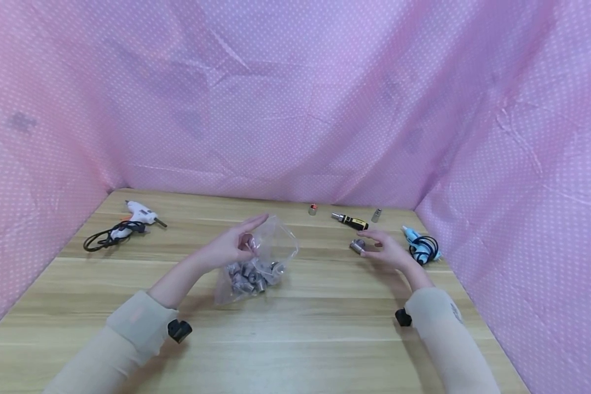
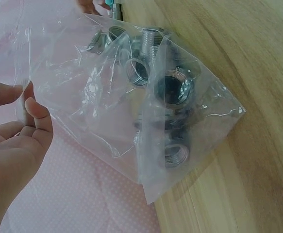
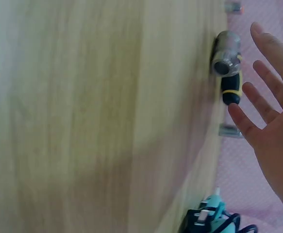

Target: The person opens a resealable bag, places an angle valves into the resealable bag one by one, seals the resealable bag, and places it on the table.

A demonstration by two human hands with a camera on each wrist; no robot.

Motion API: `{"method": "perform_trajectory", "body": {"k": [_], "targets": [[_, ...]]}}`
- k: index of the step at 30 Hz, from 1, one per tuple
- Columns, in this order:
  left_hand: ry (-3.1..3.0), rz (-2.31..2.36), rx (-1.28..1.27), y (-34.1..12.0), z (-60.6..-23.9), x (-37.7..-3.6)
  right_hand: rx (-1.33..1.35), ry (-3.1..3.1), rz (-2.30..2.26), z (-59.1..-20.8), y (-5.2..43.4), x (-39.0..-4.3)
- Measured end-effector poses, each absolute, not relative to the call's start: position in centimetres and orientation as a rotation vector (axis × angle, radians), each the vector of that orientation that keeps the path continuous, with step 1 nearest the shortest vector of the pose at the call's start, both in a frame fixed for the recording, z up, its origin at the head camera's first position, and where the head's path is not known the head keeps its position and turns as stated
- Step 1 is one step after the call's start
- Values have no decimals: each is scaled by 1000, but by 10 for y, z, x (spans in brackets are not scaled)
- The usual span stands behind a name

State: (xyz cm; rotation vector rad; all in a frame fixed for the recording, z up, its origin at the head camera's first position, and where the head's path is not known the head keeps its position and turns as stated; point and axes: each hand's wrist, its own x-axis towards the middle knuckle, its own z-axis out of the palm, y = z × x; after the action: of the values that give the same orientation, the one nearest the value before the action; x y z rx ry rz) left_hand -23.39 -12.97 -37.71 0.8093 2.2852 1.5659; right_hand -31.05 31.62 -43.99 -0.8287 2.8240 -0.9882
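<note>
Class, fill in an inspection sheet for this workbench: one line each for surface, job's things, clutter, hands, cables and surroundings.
Surface: wooden table, pale planks.
Job's things: clear plastic bag holding threaded metal fittings; one loose metal fitting lies on the table by the right hand.
Clutter: white glue gun far left; black-and-yellow screwdriver, two small metal parts at the back; blue tool far right.
Hands: left hand pinches the bag's top edge; right hand open, fingers spread, at the loose fitting.
Cables: black cord coiled at the glue gun; black cord coiled on the blue tool.
Surroundings: pink dotted cloth on three sides.
</note>
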Motion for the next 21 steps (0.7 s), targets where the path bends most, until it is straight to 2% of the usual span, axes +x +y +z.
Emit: {"method": "perform_trajectory", "body": {"k": [21], "targets": [[2300,1547,800,-132,-373,-232,-686,2717,-1020,-456,315,-325]]}}
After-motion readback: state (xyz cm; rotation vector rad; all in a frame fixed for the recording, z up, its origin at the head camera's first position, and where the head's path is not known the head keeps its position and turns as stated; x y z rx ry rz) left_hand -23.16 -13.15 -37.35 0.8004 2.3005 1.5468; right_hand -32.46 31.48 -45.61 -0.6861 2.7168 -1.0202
